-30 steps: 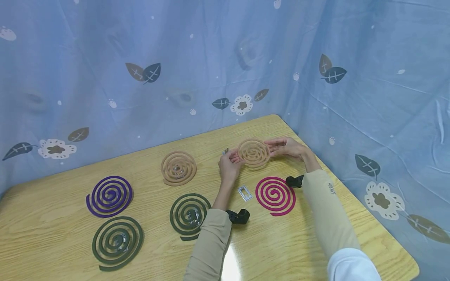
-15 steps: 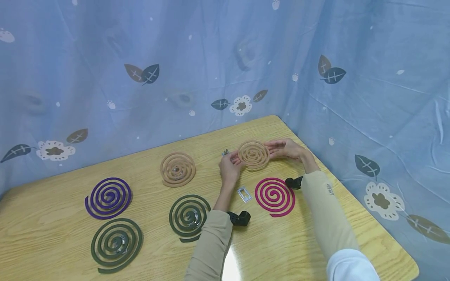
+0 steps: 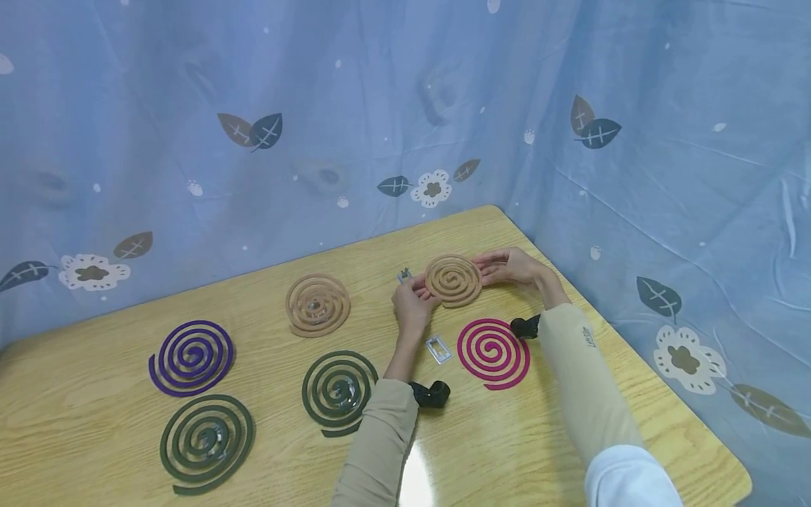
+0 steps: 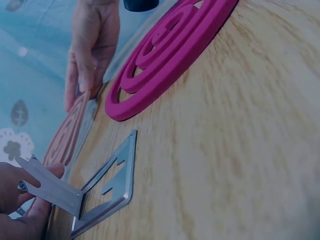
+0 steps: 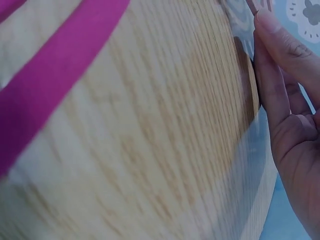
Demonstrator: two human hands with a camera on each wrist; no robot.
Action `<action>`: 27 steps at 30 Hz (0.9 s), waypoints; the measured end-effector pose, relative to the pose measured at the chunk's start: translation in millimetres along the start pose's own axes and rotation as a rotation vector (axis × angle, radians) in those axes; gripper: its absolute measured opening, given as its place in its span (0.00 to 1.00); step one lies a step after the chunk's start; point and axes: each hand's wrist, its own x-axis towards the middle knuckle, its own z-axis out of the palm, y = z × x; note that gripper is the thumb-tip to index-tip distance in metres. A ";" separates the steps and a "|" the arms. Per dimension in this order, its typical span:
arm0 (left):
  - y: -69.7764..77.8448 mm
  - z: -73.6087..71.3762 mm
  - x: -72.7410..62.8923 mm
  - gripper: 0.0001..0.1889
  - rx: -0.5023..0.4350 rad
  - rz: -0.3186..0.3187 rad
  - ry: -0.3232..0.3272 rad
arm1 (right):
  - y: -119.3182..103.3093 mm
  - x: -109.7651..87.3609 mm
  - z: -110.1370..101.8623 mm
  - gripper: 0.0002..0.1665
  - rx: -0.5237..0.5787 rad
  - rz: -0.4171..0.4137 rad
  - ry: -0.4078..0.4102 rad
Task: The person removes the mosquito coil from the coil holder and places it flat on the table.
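A tan mosquito coil (image 3: 453, 281) is held flat between both hands, close over the table. My left hand (image 3: 415, 304) grips its left edge with thumb and fingers. At its right edge, my right hand (image 3: 514, 266) pinches the rim between thumb and fingertips, as the right wrist view also shows at the coil's edge (image 5: 252, 7). A silver metal coil stand (image 4: 116, 187) with a raised tab lies beside my left hand. Nearer me lies a pink coil (image 3: 493, 354), below the tan one. Behind my left hand a second metal stand (image 3: 403, 275) is partly covered.
On the left of the wooden table (image 3: 266, 479) lie a purple coil (image 3: 171, 373), a green coil (image 3: 167, 451), another green coil (image 3: 310, 398) partly under my left sleeve, and another tan coil (image 3: 293, 310). Blue curtain (image 3: 355, 91) hangs behind and at right.
The held tan coil has tipped slightly to show more of its face to the head camera. Both hands keep their hold and have barely moved. The head view has shifted a little.
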 end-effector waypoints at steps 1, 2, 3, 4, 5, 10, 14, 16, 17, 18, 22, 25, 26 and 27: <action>0.2 0.3 0.1 0.22 0.003 0.004 0.001 | -0.6 0.0 -0.2 0.32 -0.009 0.001 0.000; 0.2 0.7 0.4 0.23 0.002 0.005 0.002 | -1.1 -0.1 -0.2 0.32 -0.016 0.002 -0.001; 0.4 0.9 0.6 0.23 0.002 0.003 0.003 | -1.5 -0.2 -0.3 0.31 -0.021 0.003 -0.001; 0.4 1.1 0.8 0.23 0.009 0.006 0.005 | -2.2 -0.2 -0.1 0.31 -0.024 0.001 -0.003; 0.5 1.3 0.9 0.23 0.014 0.009 0.007 | -2.8 -0.1 0.1 0.31 -0.026 0.000 -0.004; 0.3 2.1 1.2 0.23 0.030 0.031 0.010 | -5.1 1.2 1.0 0.30 -0.032 -0.005 -0.003; 0.6 2.2 1.2 0.23 0.029 0.037 -0.001 | -6.2 1.7 1.2 0.29 -0.071 -0.004 0.007; 1.0 1.7 1.2 0.23 0.037 0.034 -0.008 | -7.4 1.6 1.5 0.28 -0.100 -0.014 0.005; 1.4 1.3 1.3 0.23 0.043 0.031 -0.012 | -8.3 1.4 1.8 0.28 -0.114 -0.017 0.004; 1.5 1.1 1.2 0.23 0.047 0.028 -0.016 | -9.0 1.2 2.1 0.28 -0.124 -0.019 0.004; 1.3 1.4 1.0 0.23 0.057 0.025 -0.026 | -11.2 -0.4 2.8 0.28 -0.144 -0.018 -0.001; 1.3 1.9 1.4 0.23 0.055 0.019 -0.026 | -11.6 -1.1 2.9 0.27 -0.144 -0.017 -0.003; 1.1 2.2 1.8 0.23 0.056 0.018 -0.025 | -11.7 -1.1 3.0 0.27 -0.145 -0.020 -0.004; 1.1 2.1 2.0 0.23 0.055 0.017 -0.023 | -11.9 -1.0 3.4 0.27 -0.147 -0.021 -0.002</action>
